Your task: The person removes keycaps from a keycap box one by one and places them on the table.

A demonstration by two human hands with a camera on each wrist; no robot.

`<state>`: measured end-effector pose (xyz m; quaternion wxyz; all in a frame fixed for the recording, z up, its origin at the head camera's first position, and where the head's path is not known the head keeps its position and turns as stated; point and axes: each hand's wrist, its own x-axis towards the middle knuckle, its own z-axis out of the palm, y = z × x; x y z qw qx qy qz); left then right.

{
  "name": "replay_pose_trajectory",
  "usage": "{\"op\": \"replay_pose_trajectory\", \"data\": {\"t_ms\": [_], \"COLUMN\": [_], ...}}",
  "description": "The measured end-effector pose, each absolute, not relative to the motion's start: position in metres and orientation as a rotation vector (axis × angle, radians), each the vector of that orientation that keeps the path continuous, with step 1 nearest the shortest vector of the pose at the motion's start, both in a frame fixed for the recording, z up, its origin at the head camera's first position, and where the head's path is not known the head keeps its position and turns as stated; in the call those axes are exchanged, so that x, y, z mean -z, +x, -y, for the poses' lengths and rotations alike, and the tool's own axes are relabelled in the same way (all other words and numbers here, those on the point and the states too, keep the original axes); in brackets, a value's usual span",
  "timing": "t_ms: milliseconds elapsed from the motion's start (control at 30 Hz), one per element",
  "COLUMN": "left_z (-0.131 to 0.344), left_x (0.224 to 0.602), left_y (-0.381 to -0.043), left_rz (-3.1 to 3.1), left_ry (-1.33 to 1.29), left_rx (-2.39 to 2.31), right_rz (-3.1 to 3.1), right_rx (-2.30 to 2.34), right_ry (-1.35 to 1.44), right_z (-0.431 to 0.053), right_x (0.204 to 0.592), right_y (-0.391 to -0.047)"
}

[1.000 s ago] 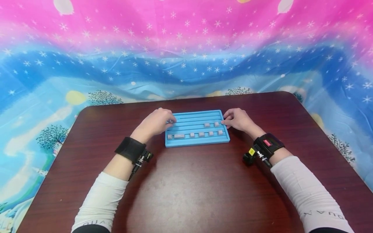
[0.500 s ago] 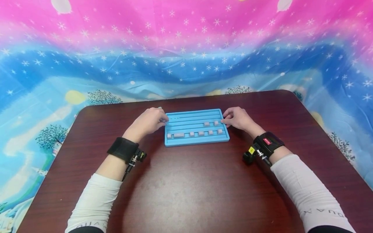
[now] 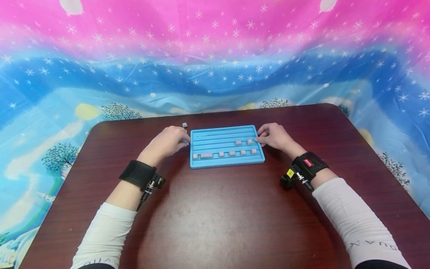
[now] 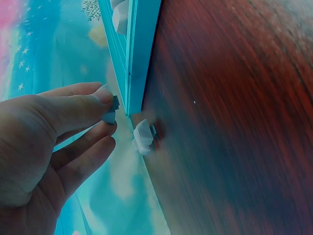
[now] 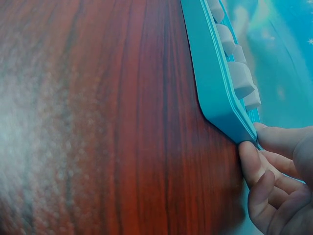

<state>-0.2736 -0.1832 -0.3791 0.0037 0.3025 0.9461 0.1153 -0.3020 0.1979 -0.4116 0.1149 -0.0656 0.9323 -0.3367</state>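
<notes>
My left hand point(image 3: 166, 144) is just off the left side of a light-blue tray point(image 3: 228, 163). In the left wrist view its thumb and fingers pinch a small pale keycap point(image 4: 110, 116) with a dark underside. Another pale keycap point(image 3: 184, 125) lies on the table just beyond this hand. At the tray's right edge, my right hand point(image 3: 273, 137) grips the rim, thumb at the top and a finger against the side point(image 5: 281, 176). Several pale keycaps stand in the tray's front row, including one wide keycap point(image 3: 206, 155). Two more, one of them a keycap point(image 3: 249, 142), sit in a row farther back.
The tray lies on a dark red-brown wooden table point(image 3: 221, 216), toward its far edge. Behind the table hangs a pink and blue cloth point(image 3: 215, 71) with snowflakes and trees. Each wrist wears a black strap point(image 3: 137, 175) with a small camera.
My left hand has moved left, from over the tray's left part to outside it. A keycap on the table behind that hand has come into view. The right hand stays at the rim.
</notes>
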Motion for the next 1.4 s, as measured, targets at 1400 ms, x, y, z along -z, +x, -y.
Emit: {"op": "replay_pose_trajectory", "data": {"t_ms": [1400], "left_z": [0.198], "left_x": [0.390], "left_y": [-0.284], "left_rz": [-2.999], "left_ry": [0.850], "left_rx": [-0.320], "right_rz": [-2.735], "right_rx": [0.986], "right_ry": [-0.191], "right_z": [-0.198], "right_x": [0.411], "right_y": [-0.302]}}
